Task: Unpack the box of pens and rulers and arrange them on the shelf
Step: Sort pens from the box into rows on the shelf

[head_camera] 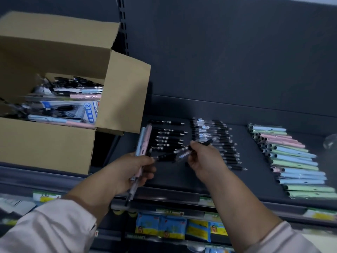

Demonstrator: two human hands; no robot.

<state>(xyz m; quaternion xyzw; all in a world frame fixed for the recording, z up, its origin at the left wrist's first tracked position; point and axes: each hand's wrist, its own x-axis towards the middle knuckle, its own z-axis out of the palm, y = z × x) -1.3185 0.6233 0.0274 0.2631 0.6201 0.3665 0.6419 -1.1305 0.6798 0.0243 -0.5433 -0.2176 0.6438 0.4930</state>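
Observation:
An open cardboard box [54,143] stands at the left on the dark shelf [251,161], with wrapped pens and a blue ruler set [87,108] inside. My left hand [127,172] grips a bundle of pens [144,141], pastel blue and pink ones sticking up, darker ones pointing down. My right hand [206,159] holds clear black-tipped pens [184,152] that reach across to the left hand. On the shelf lie a column of black pens [169,136], a row of clear pens [215,136] and a long row of pastel pens [291,161].
The box's right flap [125,92] hangs out over the shelf's left part. A slotted upright [123,24] runs behind the box. Under the shelf's front edge, with price labels [206,199], hang blue and yellow packets [171,229]. A crumpled clear wrapper [331,143] lies at far right.

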